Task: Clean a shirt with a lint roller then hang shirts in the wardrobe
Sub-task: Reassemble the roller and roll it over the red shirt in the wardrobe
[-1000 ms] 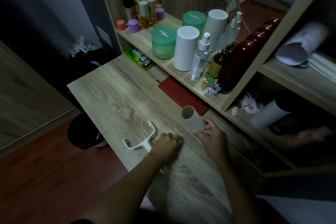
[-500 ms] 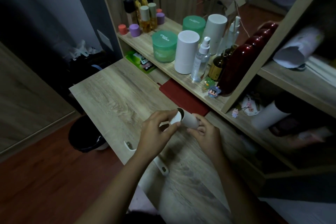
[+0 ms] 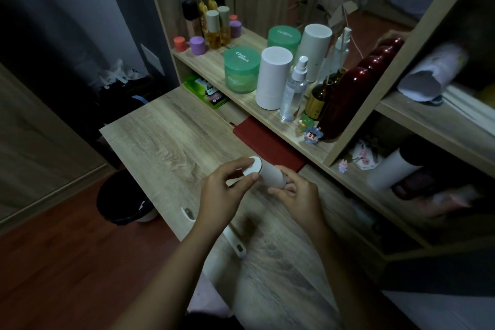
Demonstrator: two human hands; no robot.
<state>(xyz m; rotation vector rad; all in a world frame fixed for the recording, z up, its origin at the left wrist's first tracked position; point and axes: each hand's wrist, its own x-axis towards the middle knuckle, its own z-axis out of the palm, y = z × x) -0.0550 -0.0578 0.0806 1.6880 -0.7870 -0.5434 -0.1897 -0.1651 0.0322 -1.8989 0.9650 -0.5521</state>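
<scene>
Pinching white end cap (image 3: 253,166) with left hand (image 3: 222,195), gripping lint roll (image 3: 270,175) with right hand (image 3: 297,197); likely needing straight, even pressing together.

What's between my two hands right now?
A white lint roll, left hand pinching its capped end, right hand holding the other, in the head view.

The lint roll (image 3: 270,175), a short white cylinder, sits just below the frame's centre above the counter (image 3: 166,142). It is pinched between the left hand (image 3: 222,195) and right hand (image 3: 297,195), with its capped end pointing upper left. The white roller handle (image 3: 237,244) lies flat on the counter below, partly hidden by the left forearm.
</scene>
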